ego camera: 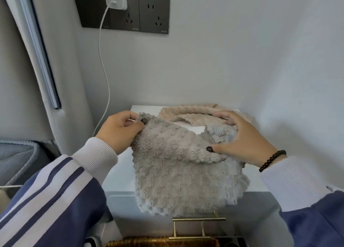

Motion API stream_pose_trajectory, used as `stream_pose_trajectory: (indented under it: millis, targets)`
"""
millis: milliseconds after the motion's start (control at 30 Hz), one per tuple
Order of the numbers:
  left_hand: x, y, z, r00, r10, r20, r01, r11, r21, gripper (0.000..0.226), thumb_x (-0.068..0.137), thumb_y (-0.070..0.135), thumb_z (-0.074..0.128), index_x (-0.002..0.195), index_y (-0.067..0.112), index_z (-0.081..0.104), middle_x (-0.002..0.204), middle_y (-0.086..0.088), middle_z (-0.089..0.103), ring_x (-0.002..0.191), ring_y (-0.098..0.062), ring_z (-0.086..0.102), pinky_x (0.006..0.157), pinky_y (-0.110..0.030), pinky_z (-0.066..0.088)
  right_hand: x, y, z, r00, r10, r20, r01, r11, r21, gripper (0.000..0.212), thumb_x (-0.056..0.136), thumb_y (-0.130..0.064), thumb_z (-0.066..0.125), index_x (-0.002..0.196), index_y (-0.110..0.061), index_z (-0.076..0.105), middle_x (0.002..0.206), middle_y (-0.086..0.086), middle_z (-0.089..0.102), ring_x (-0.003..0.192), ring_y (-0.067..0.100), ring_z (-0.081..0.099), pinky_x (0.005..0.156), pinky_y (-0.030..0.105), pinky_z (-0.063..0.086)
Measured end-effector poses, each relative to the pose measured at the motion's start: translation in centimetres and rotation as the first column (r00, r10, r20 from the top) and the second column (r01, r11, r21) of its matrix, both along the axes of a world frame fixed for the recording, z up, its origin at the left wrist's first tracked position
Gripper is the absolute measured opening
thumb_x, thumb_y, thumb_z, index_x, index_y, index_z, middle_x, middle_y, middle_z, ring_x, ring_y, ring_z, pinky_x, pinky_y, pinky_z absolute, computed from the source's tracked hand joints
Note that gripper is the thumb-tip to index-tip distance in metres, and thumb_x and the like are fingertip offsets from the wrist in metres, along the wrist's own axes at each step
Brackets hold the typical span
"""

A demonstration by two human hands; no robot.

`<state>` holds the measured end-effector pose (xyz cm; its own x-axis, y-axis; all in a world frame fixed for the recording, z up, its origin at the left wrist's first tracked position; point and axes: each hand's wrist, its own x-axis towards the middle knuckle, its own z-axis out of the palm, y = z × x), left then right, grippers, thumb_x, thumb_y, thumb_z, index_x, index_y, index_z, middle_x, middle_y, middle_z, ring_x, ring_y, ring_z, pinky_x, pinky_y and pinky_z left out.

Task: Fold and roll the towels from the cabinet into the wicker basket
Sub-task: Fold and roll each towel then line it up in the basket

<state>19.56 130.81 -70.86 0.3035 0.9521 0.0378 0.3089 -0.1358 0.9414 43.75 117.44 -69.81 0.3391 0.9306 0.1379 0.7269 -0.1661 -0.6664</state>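
Pinching a top corner of the grey towel [178,165] between thumb and curled fingers, the left hand [119,133] lifts it over the white cabinet's [122,172] front edge while the right hand [242,137] grips its other corner, beige towel [188,112] behind, wicker basket [160,242] below, socket lettering unreadable.

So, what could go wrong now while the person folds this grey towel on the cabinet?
The grey towel hangs over the cabinet top's front edge, held by the left hand and right hand; if released, it may slide off. Folding could also drag the beige towel behind it, or snag the white charger cable beside the left hand.
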Motion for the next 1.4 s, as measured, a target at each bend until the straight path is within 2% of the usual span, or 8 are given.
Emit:
stream_pose_trajectory:
  millis: [167, 367, 500, 667, 1033, 1167, 1267, 1400]
  targets:
    - [0.0, -1.1, 0.9, 0.991, -0.039, 0.127, 0.043, 0.999, -0.027, 0.019, 0.09, 0.003, 0.058, 0.075, 0.012, 0.062, 0.053, 0.002, 0.06, 0.045, -0.012, 0.051, 0.045, -0.017, 0.042, 1.4, -3.8, -0.1, 0.965, -0.128, -0.228, 0.145, 0.988, 0.057, 0.024, 0.081, -0.017, 0.072, 0.101, -0.03, 0.065, 0.091, -0.007, 0.069, 0.074, 0.01, 0.066, 0.059, 0.021, 0.049]
    - [-0.5, -1.2, 2.2, 0.956, -0.104, 0.274, 0.164, 0.965, -0.205, 0.035, 0.088, 0.004, 0.057, 0.056, 0.016, 0.067, 0.051, 0.0, 0.059, 0.04, -0.008, 0.051, 0.039, -0.013, 0.041, 2.5, -5.4, 1.4, 0.64, -0.019, -0.768, 0.098, 0.994, 0.057, 0.037, 0.067, -0.02, 0.068, 0.104, -0.019, 0.068, 0.079, 0.009, 0.074, 0.059, 0.017, 0.068, 0.053, 0.027, 0.057]
    - [0.3, 0.0, 0.3, 0.999, -0.039, 0.029, 0.04, 0.998, -0.049, 0.023, 0.089, 0.006, 0.061, 0.068, 0.016, 0.061, 0.049, 0.005, 0.057, 0.041, -0.012, 0.043, 0.041, -0.016, 0.036, 2.6, -3.6, 0.1, 0.899, -0.12, -0.42, 0.039, 0.98, -0.198, 0.08, 0.039, -0.055, 0.091, 0.11, -0.039, 0.058, 0.105, 0.005, 0.07, 0.095, 0.02, 0.067, 0.087, 0.037, 0.053]
    - [1.5, 2.0, -1.7, 0.968, 0.141, -0.205, -0.117, 0.985, 0.126, 0.003, 0.086, 0.022, 0.066, 0.083, 0.021, 0.067, 0.076, 0.002, 0.07, 0.059, -0.015, 0.055, 0.063, -0.024, 0.043, 2.8, 0.1, -2.7, 0.971, -0.234, -0.055, 0.231, 0.971, -0.059, 0.023, 0.082, -0.026, 0.069, 0.102, -0.026, 0.057, 0.089, -0.004, 0.06, 0.066, 0.012, 0.057, 0.055, 0.019, 0.043]
    - [4.9, 3.1, -2.0, 0.971, 0.138, 0.197, -0.098, 0.975, -0.198, 0.012, 0.092, 0.003, 0.059, 0.103, 0.007, 0.06, 0.1, -0.015, 0.069, 0.066, -0.016, 0.072, 0.053, -0.02, 0.057, 5.2, 2.5, -4.7, 0.901, -0.359, 0.245, 0.335, 0.932, 0.136, 0.042, 0.089, -0.014, 0.048, 0.047, -0.013, 0.043, 0.071, 0.003, 0.044, 0.061, 0.015, 0.044, 0.052, 0.015, 0.031]
    - [5.1, 3.9, -2.4, 0.939, 0.155, 0.306, -0.092, 0.973, -0.21, 0.011, 0.091, 0.0, 0.059, 0.101, 0.005, 0.06, 0.108, -0.019, 0.067, 0.084, -0.022, 0.072, 0.064, -0.024, 0.059, 5.4, 3.1, -4.4, 0.896, -0.422, -0.138, 0.442, 0.881, 0.169, 0.035, 0.094, -0.007, 0.046, 0.063, 0.002, 0.058, 0.063, 0.002, 0.063, 0.041, 0.007, 0.06, 0.053, 0.016, 0.051]
    - [5.2, 4.3, -2.7, 0.919, 0.152, 0.365, -0.077, 0.974, -0.211, 0.014, 0.09, 0.0, 0.06, 0.105, 0.003, 0.06, 0.107, -0.017, 0.068, 0.089, -0.021, 0.072, 0.074, -0.029, 0.059, 5.8, 3.9, -4.3, 0.777, -0.375, -0.506, 0.513, 0.843, 0.163, 0.024, 0.096, -0.004, 0.045, 0.092, 0.014, 0.062, 0.074, -0.006, 0.06, 0.066, 0.021, 0.073, 0.075, 0.042, 0.059]
    - [5.4, 4.0, -2.4, 0.902, 0.146, 0.405, -0.055, 0.972, -0.228, 0.01, 0.09, -0.001, 0.058, 0.087, 0.008, 0.062, 0.099, -0.014, 0.071, 0.09, -0.022, 0.072, 0.082, -0.033, 0.058, 5.6, 4.3, -3.8, 0.641, -0.245, -0.727, 0.522, 0.834, 0.179, 0.017, 0.095, -0.001, 0.048, 0.101, 0.003, 0.064, 0.093, 0.006, 0.066, 0.09, 0.018, 0.071, 0.082, 0.028, 0.057]
